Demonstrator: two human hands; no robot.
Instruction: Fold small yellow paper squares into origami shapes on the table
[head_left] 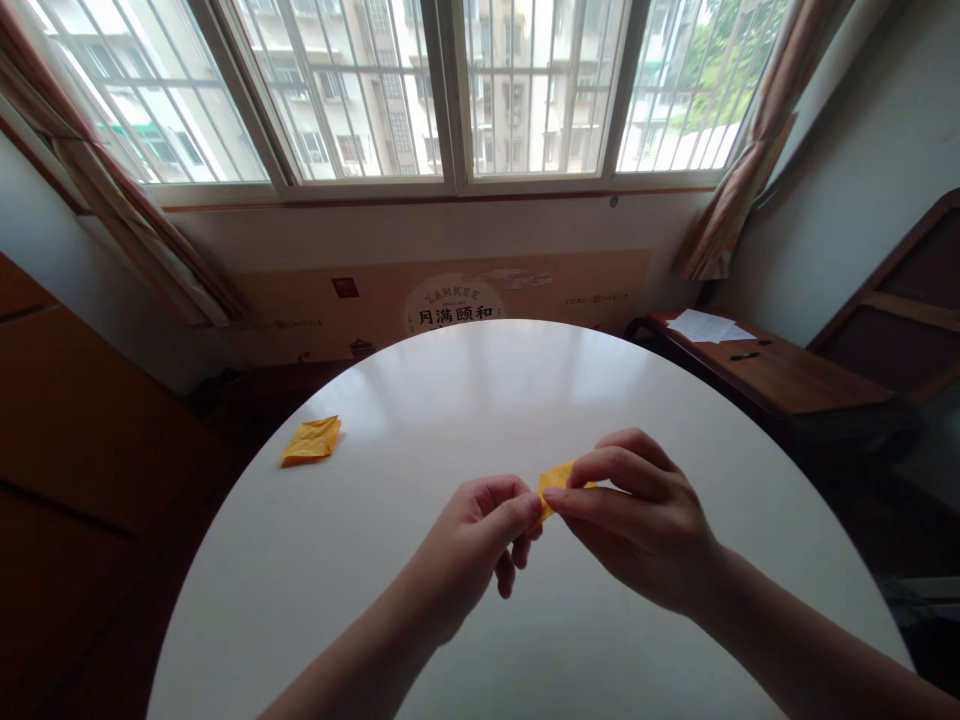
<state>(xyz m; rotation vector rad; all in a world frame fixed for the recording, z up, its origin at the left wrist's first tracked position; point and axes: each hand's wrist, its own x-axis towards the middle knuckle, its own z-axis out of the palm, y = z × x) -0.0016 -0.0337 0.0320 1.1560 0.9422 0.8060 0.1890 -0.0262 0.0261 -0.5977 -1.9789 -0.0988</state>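
Now fingers (622, 466) mask part of the yellow paper (553, 478) near centre, its full shape perhaps unreadable; bottom edge crops the tabletop (480, 400).

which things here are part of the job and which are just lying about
In use:
- yellow sheet, pinched by the left hand and right hand
- white round table beneath them
- perhaps the yellow folded piece, untouched but alike in colour

Just lying about:
- white papers on the wooden seat

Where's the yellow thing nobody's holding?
In the head view, the loose yellow piece lies on the left side of the white table, near its edge, farther away than the left hand.
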